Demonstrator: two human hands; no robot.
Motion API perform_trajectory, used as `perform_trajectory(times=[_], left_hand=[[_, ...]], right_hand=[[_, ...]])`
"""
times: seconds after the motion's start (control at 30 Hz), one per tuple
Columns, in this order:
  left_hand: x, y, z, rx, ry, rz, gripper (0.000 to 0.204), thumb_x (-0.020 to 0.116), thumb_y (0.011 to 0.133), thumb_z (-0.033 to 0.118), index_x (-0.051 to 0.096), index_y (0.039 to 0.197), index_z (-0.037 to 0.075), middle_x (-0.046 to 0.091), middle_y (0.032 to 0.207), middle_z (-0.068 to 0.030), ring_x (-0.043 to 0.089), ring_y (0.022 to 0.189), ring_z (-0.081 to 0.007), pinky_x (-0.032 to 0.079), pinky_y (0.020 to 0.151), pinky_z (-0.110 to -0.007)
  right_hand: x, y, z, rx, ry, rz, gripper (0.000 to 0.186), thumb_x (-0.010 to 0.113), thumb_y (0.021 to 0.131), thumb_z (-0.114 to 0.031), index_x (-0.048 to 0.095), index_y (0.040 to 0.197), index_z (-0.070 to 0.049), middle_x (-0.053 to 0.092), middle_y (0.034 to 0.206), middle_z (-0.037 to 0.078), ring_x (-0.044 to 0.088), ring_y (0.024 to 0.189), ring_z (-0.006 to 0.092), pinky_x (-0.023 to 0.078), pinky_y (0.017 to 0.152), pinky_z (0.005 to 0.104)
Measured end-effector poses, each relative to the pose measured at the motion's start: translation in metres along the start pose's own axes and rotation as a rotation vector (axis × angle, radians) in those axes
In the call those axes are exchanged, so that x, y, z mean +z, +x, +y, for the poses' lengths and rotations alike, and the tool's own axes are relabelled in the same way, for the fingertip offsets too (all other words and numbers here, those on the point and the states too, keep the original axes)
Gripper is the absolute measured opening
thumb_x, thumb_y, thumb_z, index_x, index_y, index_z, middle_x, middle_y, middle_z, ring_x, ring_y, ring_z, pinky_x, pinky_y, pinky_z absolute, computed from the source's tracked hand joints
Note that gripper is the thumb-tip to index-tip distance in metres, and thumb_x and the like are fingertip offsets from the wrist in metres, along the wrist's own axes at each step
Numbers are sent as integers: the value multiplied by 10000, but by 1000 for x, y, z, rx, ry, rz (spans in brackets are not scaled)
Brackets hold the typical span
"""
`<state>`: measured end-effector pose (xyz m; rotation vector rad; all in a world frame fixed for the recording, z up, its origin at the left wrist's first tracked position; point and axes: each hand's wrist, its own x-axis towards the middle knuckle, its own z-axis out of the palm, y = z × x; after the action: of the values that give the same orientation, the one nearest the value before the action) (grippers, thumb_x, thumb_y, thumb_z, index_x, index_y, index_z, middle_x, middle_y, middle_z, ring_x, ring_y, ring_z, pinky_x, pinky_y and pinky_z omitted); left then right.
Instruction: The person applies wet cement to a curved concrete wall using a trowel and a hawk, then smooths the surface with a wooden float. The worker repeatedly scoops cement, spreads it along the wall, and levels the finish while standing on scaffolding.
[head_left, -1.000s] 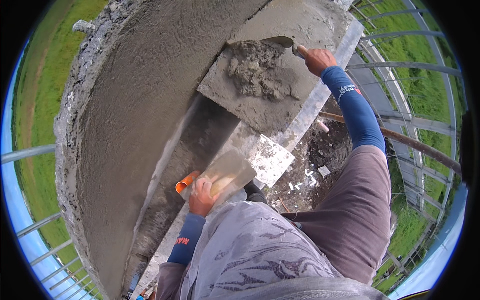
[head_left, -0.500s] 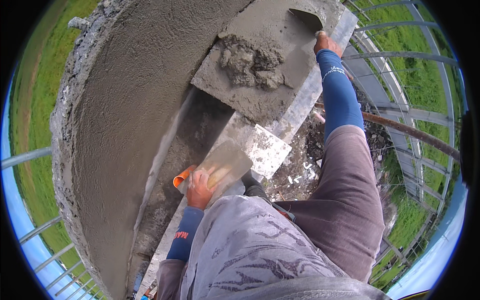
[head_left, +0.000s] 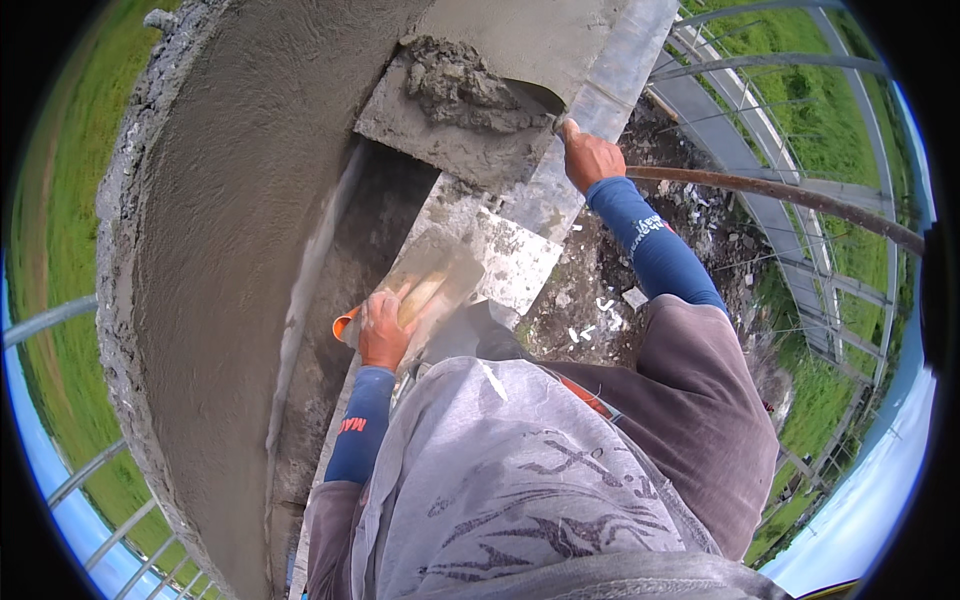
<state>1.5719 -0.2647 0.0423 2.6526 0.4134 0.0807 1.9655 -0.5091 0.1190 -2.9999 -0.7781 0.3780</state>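
My right hand [head_left: 592, 157] grips the handle of a pointed trowel [head_left: 537, 93]. The blade lies against the right side of a heap of wet grey mortar [head_left: 455, 85] on a flat board [head_left: 510, 168]. Lower and to the left, my left hand [head_left: 384, 330] is closed round the wooden handle of a rectangular plastering float [head_left: 440, 262], held in front of my body with the handle side up. My fingers hide part of that handle. Next to the left hand shows the open end of an orange pipe [head_left: 344, 322].
On the left curves a broad wall [head_left: 210, 300] coated in smooth grey mortar, with a rough outer edge. A whitish splattered board [head_left: 517, 262] lies beyond the float. To the right are a rusty bar [head_left: 790, 190], metal railings [head_left: 790, 60] and rubble-strewn ground [head_left: 640, 250].
My right hand has come nearer and to the left, bringing the trowel from the board's far edge against the mortar heap. My left hand still holds the float. The view has shifted slightly.
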Motion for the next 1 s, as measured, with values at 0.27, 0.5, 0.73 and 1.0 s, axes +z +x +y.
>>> perform_trajectory(times=[0.27,0.5,0.73,1.0], left_hand=[[-10,-1,8,-119,-80,-86,642,862,739,237,630,1336,183,544,1186,-102,572,1137,-330,505,958,-466],[-61,-46,-3,-267,-71,-115,734,862,725,200,594,1407,222,530,1228,-99,602,1127,-323,534,927,-458],[-127,-133,-31,-538,-66,133,420,844,696,106,587,1009,-2,545,1165,-176,569,1117,-378,492,946,-447],[-167,-289,-65,-652,-114,358,318,735,674,15,553,932,-24,552,1075,-181,564,1037,-372,454,964,-422]], right_hand=[[2,-4,34,194,341,-74,172,556,894,-112,587,1038,-23,691,799,241,706,729,396,545,669,557],[41,11,-41,517,1191,-559,90,611,918,-118,527,890,-100,494,585,41,505,442,184,356,374,363],[54,36,-94,628,1914,-666,234,558,941,-159,411,760,-182,435,587,-55,401,449,97,310,415,290],[22,12,-67,591,1769,-468,165,547,941,-145,453,809,-173,453,604,-48,409,451,93,321,403,281]])
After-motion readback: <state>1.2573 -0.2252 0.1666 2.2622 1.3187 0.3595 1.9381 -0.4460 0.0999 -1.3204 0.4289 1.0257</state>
